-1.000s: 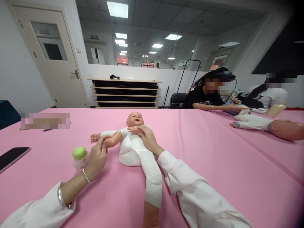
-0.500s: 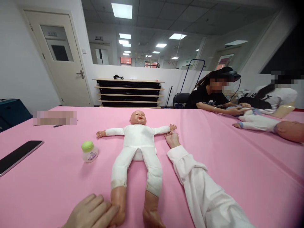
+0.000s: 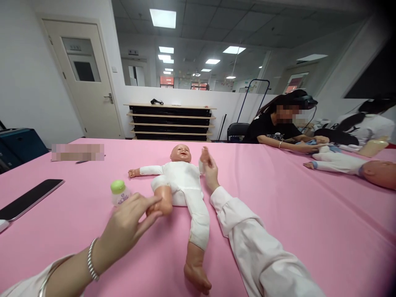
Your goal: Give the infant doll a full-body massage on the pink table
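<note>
A baby doll point(image 3: 182, 175) with a white cloth body lies on its back on the pink table cover, its head away from me. My left hand point(image 3: 131, 216) grips the doll's foot on the left side, and that leg is folded up toward the belly. On the right, my right hand point(image 3: 212, 173) is closed on the doll's raised forearm, near its hand. The doll's other leg lies stretched toward me, and its other arm is spread out to the left. Just behind my left hand stands a small jar point(image 3: 119, 192) with a green lid, partly covered.
A dark phone point(image 3: 32, 199) lies at the left, with a blurred-out flat item point(image 3: 77, 152) farther back. At the right, a person in black point(image 3: 278, 123) handles another doll point(image 3: 349, 163). Beyond the pink table point(image 3: 272, 231) stands a low shelf rack point(image 3: 171, 121).
My left hand has moved up and away from me, bending the doll's leg toward its belly. My right hand has lifted the doll's arm off the table and inward.
</note>
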A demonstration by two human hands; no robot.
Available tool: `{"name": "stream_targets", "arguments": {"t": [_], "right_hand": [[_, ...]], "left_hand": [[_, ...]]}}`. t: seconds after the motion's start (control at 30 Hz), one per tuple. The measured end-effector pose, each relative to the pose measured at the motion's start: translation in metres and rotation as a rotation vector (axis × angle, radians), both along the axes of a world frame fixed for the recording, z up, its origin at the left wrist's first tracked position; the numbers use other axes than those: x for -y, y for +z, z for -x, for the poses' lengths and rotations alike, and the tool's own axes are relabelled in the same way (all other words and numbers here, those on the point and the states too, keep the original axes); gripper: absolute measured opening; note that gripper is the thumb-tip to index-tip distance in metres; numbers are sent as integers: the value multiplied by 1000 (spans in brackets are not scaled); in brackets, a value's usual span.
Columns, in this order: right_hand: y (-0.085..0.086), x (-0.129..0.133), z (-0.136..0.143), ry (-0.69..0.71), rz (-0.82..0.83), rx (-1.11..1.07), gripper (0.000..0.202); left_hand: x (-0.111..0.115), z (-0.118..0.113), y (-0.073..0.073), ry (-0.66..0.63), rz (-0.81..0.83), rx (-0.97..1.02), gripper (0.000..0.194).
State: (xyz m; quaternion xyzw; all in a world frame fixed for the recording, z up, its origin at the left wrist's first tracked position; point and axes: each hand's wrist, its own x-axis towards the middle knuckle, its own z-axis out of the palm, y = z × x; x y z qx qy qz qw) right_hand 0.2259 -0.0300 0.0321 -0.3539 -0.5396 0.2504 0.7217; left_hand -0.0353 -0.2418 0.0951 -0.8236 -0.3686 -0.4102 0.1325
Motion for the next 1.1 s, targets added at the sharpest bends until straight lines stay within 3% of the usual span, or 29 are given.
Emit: {"name": "stream_targets", "arguments": {"t": [0.17,0.23,0.33,0.43,0.6,0.7,0.8,0.87,0.93,1.1], "right_hand": [[-5,11,25,30,-79,633,35],[-7,11,26,18,-94,709,38],[-7,10,25,4,-67,658,37],[-5,8,20,-5,-31,435,35],[-16,-17,-19,-61,44,-84,45],[-32,-37,-52,-151,259,-365,44],[-42,-49,-71,-172,322,-471,37],[-41,-49,-71,-181,328,-483,37],[-34,-45,-64,-188,320,-504,40],[3,-19,-25,-108,60,-253,49]], "left_hand": [[-54,-14,-13,19,118,18,23],[-70,-18,-20,12,163,7,24],[-78,-20,-24,32,199,19,24],[-63,-14,-15,46,185,25,24],[-6,5,0,49,24,-131,19],[28,7,-11,-22,-74,-271,16],[49,1,-32,-102,-63,-358,16],[53,-2,-42,-128,-13,-363,17],[50,-1,-40,-117,51,-311,15],[14,4,-2,49,62,-48,20]]}}
